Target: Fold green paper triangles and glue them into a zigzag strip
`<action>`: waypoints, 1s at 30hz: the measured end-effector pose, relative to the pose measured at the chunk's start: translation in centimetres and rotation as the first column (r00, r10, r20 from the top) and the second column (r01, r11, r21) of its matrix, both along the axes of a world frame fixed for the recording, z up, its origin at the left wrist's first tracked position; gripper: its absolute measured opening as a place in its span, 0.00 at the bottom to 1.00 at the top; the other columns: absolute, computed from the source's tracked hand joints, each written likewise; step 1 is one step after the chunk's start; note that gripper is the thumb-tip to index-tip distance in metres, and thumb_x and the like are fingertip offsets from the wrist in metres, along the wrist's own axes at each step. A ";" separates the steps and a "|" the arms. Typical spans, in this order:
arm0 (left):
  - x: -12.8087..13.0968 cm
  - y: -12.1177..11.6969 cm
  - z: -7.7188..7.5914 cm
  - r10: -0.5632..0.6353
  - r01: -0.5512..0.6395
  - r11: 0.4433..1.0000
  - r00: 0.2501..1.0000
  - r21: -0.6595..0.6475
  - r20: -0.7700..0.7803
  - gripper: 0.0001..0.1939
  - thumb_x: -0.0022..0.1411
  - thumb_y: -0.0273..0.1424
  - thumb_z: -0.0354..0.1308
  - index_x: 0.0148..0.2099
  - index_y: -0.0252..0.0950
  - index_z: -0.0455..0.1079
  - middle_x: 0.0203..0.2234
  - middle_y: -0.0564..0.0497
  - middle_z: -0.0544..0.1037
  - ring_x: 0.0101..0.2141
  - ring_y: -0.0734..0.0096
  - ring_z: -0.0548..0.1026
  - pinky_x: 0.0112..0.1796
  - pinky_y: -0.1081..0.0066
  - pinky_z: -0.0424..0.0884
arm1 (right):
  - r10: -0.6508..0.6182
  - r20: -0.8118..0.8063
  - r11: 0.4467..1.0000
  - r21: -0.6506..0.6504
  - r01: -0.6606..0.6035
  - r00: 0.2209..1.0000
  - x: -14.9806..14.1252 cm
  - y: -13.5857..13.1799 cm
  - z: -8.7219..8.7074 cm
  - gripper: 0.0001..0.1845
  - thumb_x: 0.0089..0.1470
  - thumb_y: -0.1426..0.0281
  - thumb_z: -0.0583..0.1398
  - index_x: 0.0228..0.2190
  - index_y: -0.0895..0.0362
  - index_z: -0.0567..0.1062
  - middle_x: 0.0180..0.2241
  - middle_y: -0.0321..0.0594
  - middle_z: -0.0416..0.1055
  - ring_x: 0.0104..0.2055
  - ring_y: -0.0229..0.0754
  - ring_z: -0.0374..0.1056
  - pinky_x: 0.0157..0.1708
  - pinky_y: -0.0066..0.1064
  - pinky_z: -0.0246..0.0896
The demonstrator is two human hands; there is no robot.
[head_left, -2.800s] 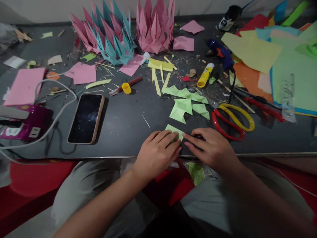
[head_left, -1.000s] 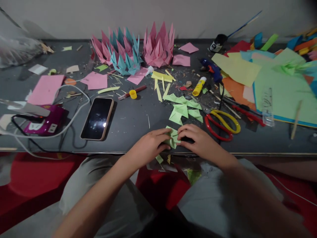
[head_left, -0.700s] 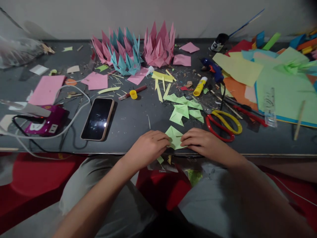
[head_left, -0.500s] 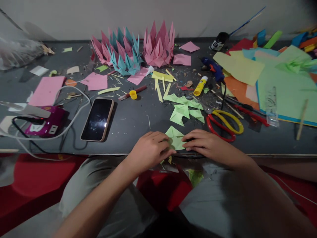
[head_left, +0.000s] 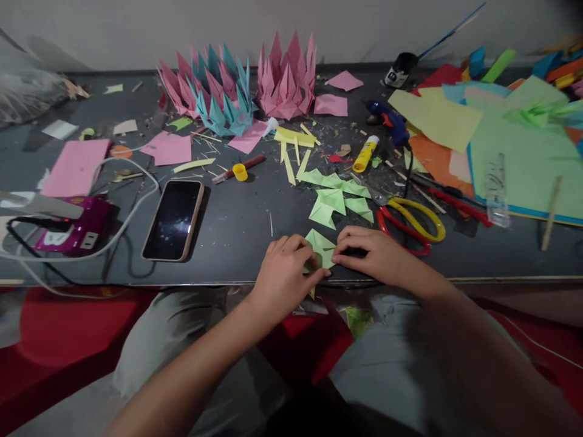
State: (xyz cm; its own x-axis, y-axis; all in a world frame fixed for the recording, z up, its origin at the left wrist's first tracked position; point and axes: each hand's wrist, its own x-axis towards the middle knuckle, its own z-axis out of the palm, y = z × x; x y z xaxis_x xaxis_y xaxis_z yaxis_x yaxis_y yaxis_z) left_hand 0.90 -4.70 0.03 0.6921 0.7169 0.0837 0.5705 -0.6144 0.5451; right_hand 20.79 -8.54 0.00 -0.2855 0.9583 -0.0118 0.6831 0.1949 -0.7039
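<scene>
The green paper lies folded near the front edge of the table; the left hand grips its left and lower side; the right hand pinches its right edge; aligning edges before pressing each crease should keep folds crisp.

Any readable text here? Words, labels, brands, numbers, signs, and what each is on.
No legible text.
Yellow-and-white cylindrical glue stick: dark print, too small to read.
Small black jar with white label: label marks, too blurred to read.
Clear, narrow plastic piece: dark marks, cannot tell if letters.
Folded light-green paper: no print visible.
</scene>
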 end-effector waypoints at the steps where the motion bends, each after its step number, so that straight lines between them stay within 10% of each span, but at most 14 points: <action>1: 0.0 0.0 0.0 0.006 -0.006 1.000 1.000 -0.005 0.002 0.09 0.53 0.36 0.62 0.29 0.36 0.69 0.32 0.52 0.70 0.34 0.66 0.68 0.35 0.65 0.62 | -0.009 0.003 1.000 -0.006 0.009 1.000 0.0 0.0 -0.1 0.07 0.52 0.66 0.58 0.26 0.55 0.73 0.31 0.37 0.67 0.32 0.37 0.66 0.33 0.30 0.62; 30: 1.0 -0.2 0.8 0.050 -0.060 0.995 0.991 -0.079 -0.124 0.07 0.54 0.36 0.61 0.30 0.38 0.71 0.32 0.53 0.69 0.36 0.65 0.67 0.36 0.65 0.58 | -0.068 0.036 0.989 -0.132 0.072 0.997 -0.7 0.1 0.7 0.06 0.48 0.69 0.61 0.28 0.55 0.67 0.31 0.36 0.64 0.34 0.37 0.61 0.33 0.28 0.56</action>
